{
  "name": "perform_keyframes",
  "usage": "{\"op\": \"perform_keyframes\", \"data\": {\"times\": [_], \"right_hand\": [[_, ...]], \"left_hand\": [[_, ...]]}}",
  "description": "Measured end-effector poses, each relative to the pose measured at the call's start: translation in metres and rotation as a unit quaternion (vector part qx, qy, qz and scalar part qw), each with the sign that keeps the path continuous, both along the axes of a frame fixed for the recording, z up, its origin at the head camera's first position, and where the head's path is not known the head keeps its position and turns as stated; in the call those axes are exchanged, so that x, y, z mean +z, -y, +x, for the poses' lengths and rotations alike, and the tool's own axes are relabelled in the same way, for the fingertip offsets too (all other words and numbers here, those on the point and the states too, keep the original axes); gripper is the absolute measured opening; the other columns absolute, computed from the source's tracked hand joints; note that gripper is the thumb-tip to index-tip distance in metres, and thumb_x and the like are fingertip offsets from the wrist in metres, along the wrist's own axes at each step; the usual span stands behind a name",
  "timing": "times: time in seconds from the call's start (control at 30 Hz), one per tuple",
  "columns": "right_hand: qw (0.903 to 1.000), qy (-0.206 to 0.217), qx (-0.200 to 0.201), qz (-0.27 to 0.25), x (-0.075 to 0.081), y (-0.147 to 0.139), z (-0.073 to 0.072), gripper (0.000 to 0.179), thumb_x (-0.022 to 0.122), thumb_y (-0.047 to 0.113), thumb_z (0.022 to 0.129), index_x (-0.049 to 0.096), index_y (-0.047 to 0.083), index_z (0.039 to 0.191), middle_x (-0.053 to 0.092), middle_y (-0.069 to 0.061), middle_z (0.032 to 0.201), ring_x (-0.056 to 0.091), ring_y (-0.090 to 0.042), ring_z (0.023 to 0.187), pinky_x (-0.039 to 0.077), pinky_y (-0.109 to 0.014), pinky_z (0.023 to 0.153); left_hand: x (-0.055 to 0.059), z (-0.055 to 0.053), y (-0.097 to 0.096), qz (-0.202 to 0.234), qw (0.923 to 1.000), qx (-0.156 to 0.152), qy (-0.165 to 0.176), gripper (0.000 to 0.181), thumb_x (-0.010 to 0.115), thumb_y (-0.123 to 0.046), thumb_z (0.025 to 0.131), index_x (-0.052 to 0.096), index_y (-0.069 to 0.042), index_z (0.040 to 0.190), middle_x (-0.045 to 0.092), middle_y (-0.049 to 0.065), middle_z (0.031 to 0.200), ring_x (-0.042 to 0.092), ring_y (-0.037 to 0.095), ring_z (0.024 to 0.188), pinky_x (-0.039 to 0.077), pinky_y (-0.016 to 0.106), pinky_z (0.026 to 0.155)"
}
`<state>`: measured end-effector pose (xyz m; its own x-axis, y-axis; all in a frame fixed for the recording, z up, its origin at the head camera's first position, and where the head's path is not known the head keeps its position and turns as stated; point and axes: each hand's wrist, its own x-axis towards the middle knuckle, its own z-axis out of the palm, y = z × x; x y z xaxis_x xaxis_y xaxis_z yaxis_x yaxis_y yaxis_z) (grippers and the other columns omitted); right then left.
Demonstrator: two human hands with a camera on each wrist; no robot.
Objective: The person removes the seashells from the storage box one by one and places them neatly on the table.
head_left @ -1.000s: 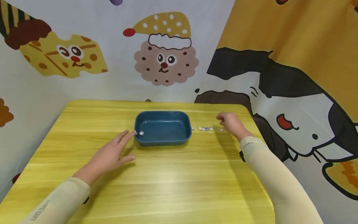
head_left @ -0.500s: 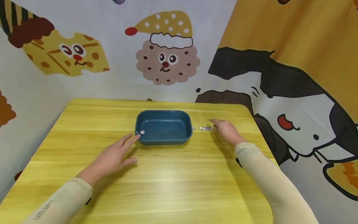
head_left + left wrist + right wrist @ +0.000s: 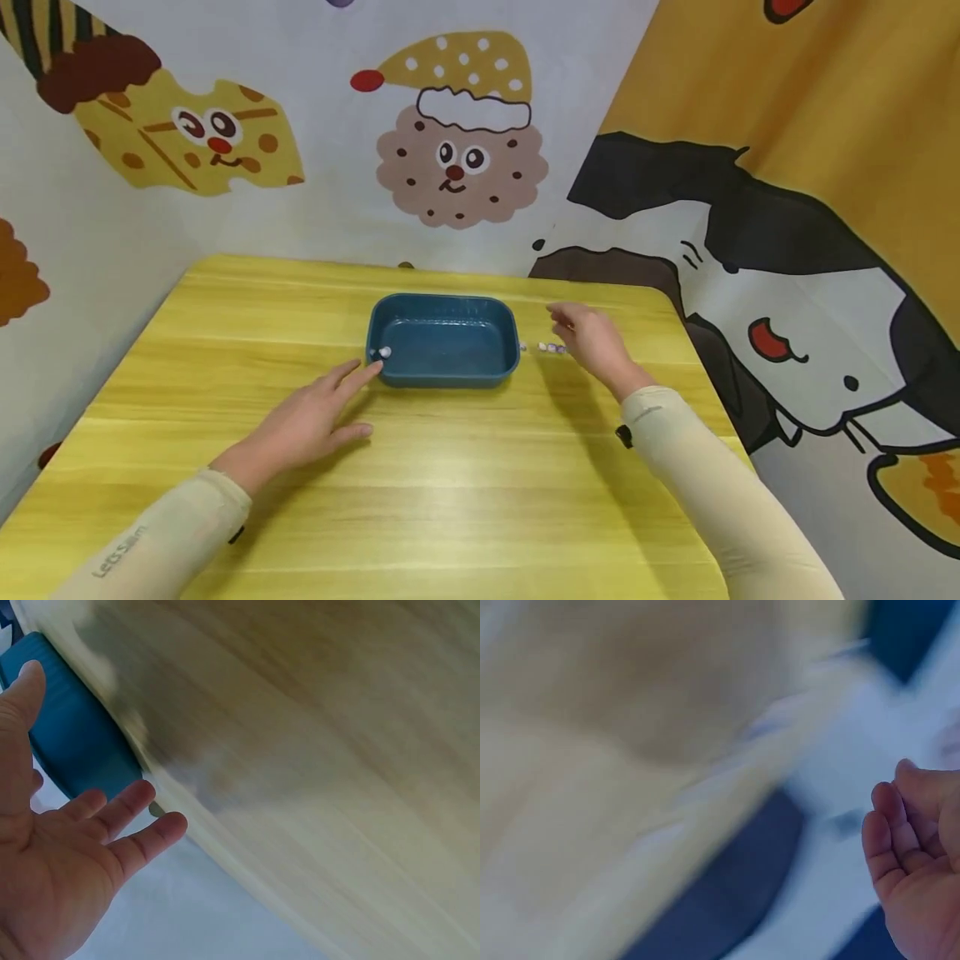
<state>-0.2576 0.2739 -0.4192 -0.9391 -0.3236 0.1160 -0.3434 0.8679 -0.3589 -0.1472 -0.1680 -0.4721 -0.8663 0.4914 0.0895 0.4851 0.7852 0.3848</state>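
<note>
A dark blue-green rectangular dish (image 3: pixel 450 382) stands near the table's back edge. Inside its left end lies a small whitish piece (image 3: pixel 385 352). My left hand (image 3: pixel 300 425) is spread, its index fingertip at the dish's front left corner; in the left wrist view the palm (image 3: pixel 60 877) holds nothing. To the dish's right, small white and purplish pieces (image 3: pixel 552 347) lie in a row, their kind too small to tell. Over the row's right part is my right hand (image 3: pixel 596 346), fingers bent. In the right wrist view its thumb (image 3: pixel 922 784) meets the index finger; anything between them is hidden.
A yellow wood-grain table (image 3: pixel 450 483) carries everything. A cartoon-print curtain (image 3: pixel 315 225) hangs right behind its back edge and along the right side. One small piece (image 3: pixel 523 346) sits against the dish's right wall.
My right hand has moved left over the row, its index finger stretched out half a second ago and bent now. My left index fingertip has shifted slightly right along the dish's front left corner.
</note>
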Motion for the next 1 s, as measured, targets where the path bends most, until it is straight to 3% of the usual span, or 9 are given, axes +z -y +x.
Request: {"op": "perform_keyframes", "data": {"times": [0.1,0.2,0.33,0.47,0.6,0.67,0.8,0.9,1.0], "right_hand": [[0.9962,-0.001,0.087,-0.008,0.02,0.071,0.003,0.034,0.071,0.016,0.105,0.071,0.006,0.138,0.076,-0.012,0.132,0.076,-0.028,0.114,0.064,-0.043,0.096],[0.9845,0.073,0.158,0.018,0.018,0.141,0.002,0.039,0.07,0.027,0.106,0.069,0.011,0.142,0.073,-0.007,0.138,0.074,-0.021,0.118,0.062,-0.038,0.099],[0.9683,0.171,0.163,0.081,-0.009,0.205,-0.008,0.044,0.068,0.037,0.106,0.067,0.014,0.144,0.072,-0.003,0.138,0.071,-0.017,0.121,0.06,-0.035,0.102],[0.963,0.179,0.149,0.137,-0.03,0.239,-0.014,0.033,0.071,0.033,0.105,0.072,0.015,0.133,0.074,-0.001,0.124,0.072,-0.016,0.113,0.06,-0.031,0.096],[0.9646,0.163,0.154,0.139,-0.04,0.245,-0.017,0.015,0.071,0.026,0.105,0.078,0.016,0.115,0.077,0.001,0.111,0.073,-0.014,0.102,0.06,-0.028,0.088],[0.9652,0.152,0.172,0.126,-0.044,0.243,-0.019,0.014,0.069,0.025,0.107,0.081,0.017,0.107,0.079,0.002,0.104,0.072,-0.011,0.093,0.059,-0.026,0.082],[0.9668,0.128,0.207,0.076,-0.044,0.229,-0.019,0.019,0.066,0.024,0.108,0.083,0.018,0.104,0.08,0.003,0.102,0.069,-0.006,0.084,0.057,-0.022,0.078],[0.9699,0.109,0.218,0.013,-0.034,0.208,-0.018,0.017,0.066,0.023,0.108,0.082,0.017,0.104,0.079,0.003,0.101,0.068,-0.004,0.08,0.057,-0.021,0.076],[0.9773,0.09,0.185,-0.052,-0.011,0.173,-0.016,0.014,0.07,0.025,0.106,0.081,0.017,0.103,0.078,0.003,0.098,0.067,-0.007,0.076,0.058,-0.025,0.074]], "left_hand": [[0.001,0.003,0.007,-0.004,1.0,0.006,-0.005,0.09,0.081,-0.04,0.097,0.031,-0.023,0.17,0.046,0.031,0.162,0.066,0.054,0.127,0.059,0.066,0.095],[0.002,0.005,0.008,-0.003,0.9999,0.011,-0.002,0.089,0.08,-0.04,0.097,0.032,-0.022,0.17,0.046,0.03,0.162,0.065,0.054,0.128,0.058,0.067,0.097],[0.003,0.005,0.001,0.001,0.9999,0.011,0.009,0.088,0.079,-0.039,0.099,0.031,-0.022,0.171,0.045,0.029,0.163,0.062,0.053,0.133,0.057,0.066,0.1],[0.004,0.005,-0.004,0.003,0.9999,0.008,0.011,0.087,0.078,-0.038,0.1,0.03,-0.021,0.171,0.048,0.03,0.16,0.061,0.052,0.135,0.057,0.065,0.101],[0.001,0.004,-0.008,0.007,0.9998,0.011,0.013,0.09,0.079,-0.038,0.098,0.03,-0.019,0.171,0.052,0.029,0.157,0.061,0.049,0.135,0.056,0.063,0.104],[-0.001,0.004,-0.008,0.009,0.9998,0.012,0.012,0.091,0.08,-0.038,0.098,0.029,-0.019,0.171,0.054,0.028,0.156,0.062,0.048,0.135,0.056,0.063,0.104],[-0.004,0.002,-0.009,0.009,0.9998,0.011,0.011,0.092,0.079,-0.039,0.098,0.027,-0.019,0.172,0.056,0.026,0.155,0.063,0.047,0.135,0.056,0.062,0.105],[-0.005,0.002,-0.01,0.008,0.9997,0.013,0.021,0.093,0.079,-0.04,0.098,0.026,-0.02,0.172,0.056,0.026,0.155,0.063,0.046,0.135,0.056,0.062,0.105],[-0.006,0.002,-0.009,0.011,0.9992,0.02,0.034,0.093,0.079,-0.039,0.098,0.025,-0.022,0.172,0.055,0.026,0.156,0.062,0.046,0.136,0.055,0.063,0.107]]}}
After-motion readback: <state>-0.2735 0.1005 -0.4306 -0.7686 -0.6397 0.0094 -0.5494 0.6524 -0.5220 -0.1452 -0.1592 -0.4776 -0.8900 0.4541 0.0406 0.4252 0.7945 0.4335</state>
